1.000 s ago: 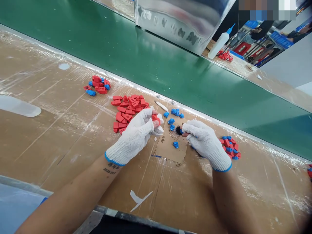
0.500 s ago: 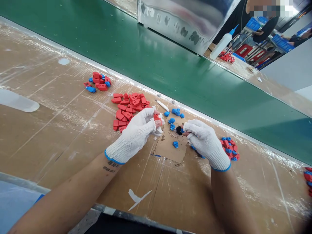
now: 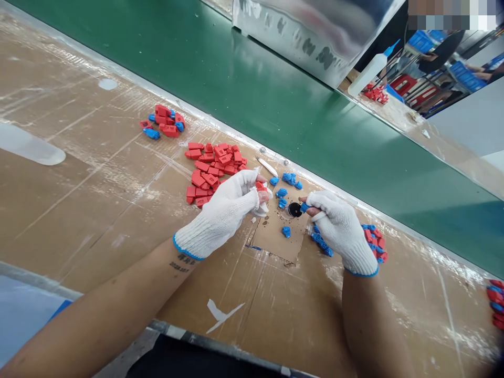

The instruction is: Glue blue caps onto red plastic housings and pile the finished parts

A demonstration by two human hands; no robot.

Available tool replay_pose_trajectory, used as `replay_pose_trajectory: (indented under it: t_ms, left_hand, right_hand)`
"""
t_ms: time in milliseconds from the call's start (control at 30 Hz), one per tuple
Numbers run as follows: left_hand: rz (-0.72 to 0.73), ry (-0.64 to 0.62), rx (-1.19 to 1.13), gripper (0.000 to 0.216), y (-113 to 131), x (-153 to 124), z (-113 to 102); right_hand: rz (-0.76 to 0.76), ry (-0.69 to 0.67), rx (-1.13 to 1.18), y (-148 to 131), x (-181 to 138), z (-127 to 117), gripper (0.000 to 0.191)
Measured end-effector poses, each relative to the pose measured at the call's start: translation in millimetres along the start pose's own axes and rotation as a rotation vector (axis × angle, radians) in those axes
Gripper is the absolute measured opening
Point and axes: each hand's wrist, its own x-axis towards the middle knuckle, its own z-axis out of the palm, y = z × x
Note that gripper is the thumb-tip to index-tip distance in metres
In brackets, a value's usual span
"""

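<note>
Both hands wear white knit gloves with open fingertips. My left hand (image 3: 226,210) is closed around a small red plastic part (image 3: 260,186), pinched at its fingertips beside a pile of red parts (image 3: 210,170). My right hand (image 3: 338,228) pinches a small blue part (image 3: 304,207) right next to a black round spot (image 3: 294,210) on a cardboard patch (image 3: 275,236). Loose blue parts (image 3: 290,179) lie between the hands.
A green conveyor belt (image 3: 236,89) runs along the far side, with a shiny metal box (image 3: 315,31) and a white squeeze bottle (image 3: 372,68) beyond it. Mixed red and blue parts (image 3: 164,121) lie far left, others (image 3: 376,241) by my right wrist.
The view shifted slightly. My right hand drew back a little from the black spot, its fingertips now pinching the blue part at its edge. My left hand keeps its red part.
</note>
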Motion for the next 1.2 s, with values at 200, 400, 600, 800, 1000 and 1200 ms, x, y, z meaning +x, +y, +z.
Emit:
replay_pose_trajectory:
  t_ms: [200, 400, 600, 800, 1000, 1200]
  left_hand:
    - [0.005, -0.006, 0.002, 0.034, -1.3, -0.2, -0.6]
    - [0.021, -0.024, -0.003, 0.035, -4.3, 2.0, -2.2]
    - [0.011, -0.033, -0.008, 0.035, -5.7, 2.4, -2.9]
    - [0.042, -0.05, -0.008, 0.034, -7.8, 0.3, -2.3]
    - [-0.016, -0.23, -0.162, 0.037, -10.7, -9.6, 7.6]
    - [-0.048, -0.265, -0.155, 0.04, -15.8, -18.1, 14.0]
  right_hand:
    - [-0.022, -0.04, -0.035, -1.2, 3.1, 2.6, 0.019]
    - [-0.032, -0.057, -0.05, -0.1, 1.8, 6.1, 0.022]
    - [-0.023, -0.054, -0.07, 0.1, 1.0, 5.9, 0.021]
    - [0.025, 0.065, 0.021, -6.7, -0.7, -7.1, 0.018]
    - [0.078, 0.277, 0.173, -19.5, -13.4, -16.2, 0.01]
    - [0.044, 0.369, 0.282, -40.6, -18.1, -17.6, 0.013]
